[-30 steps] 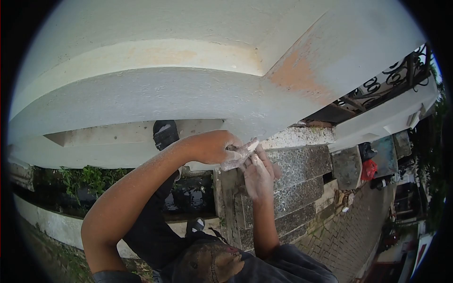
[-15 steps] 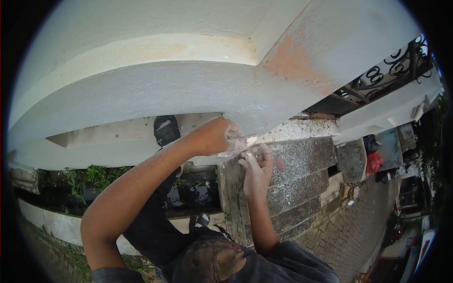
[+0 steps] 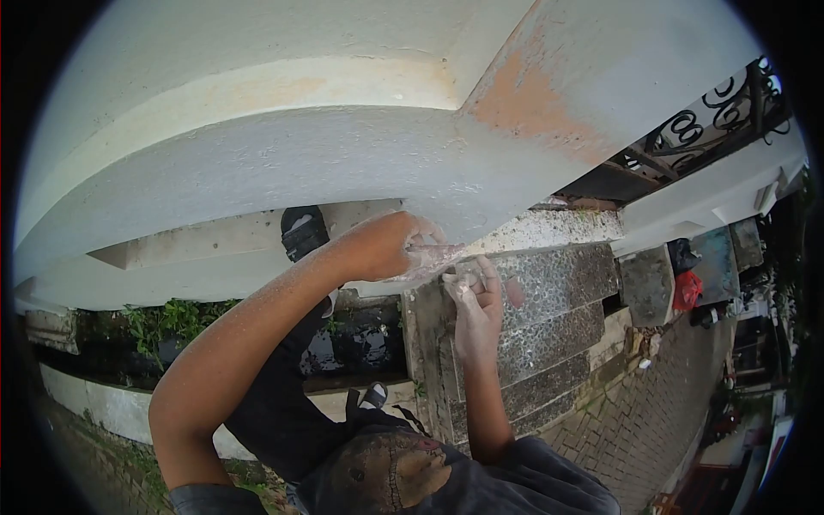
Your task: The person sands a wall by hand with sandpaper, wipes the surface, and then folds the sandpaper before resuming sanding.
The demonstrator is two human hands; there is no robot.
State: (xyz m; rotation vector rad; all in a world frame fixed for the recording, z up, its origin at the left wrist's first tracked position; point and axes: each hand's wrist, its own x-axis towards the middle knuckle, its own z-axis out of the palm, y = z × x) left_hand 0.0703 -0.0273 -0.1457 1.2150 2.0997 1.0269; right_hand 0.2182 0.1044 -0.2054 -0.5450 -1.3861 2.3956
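My left hand [image 3: 410,247], coated in white dust, is closed around a thin reddish-brown strip that looks like folded sandpaper [image 3: 439,254]. The strip's far end points to the right, just below the painted wall [image 3: 343,159]. My right hand [image 3: 477,300], also dusty, is a little below and to the right of that end. Its fingers are loosely bent and apart from the thumb, with nothing visible held in them. White dust also speckles my left forearm. On the wall's corner, a bare orange-brown patch [image 3: 532,99] shows where paint is gone.
Below the wall runs a drain [image 3: 352,348] with dark water and green plants [image 3: 180,322]. Pebbled slabs [image 3: 558,283] lie to the right, beside brick paving [image 3: 635,403]. A red bag [image 3: 687,290] and an iron scroll grille [image 3: 687,129] are farther right. A sandaled foot [image 3: 305,232] rests on a ledge.
My right hand has moved slightly down and right, away from the strip that both hands were close around. The strip now lies flatter in my left hand. The view has shifted slightly.
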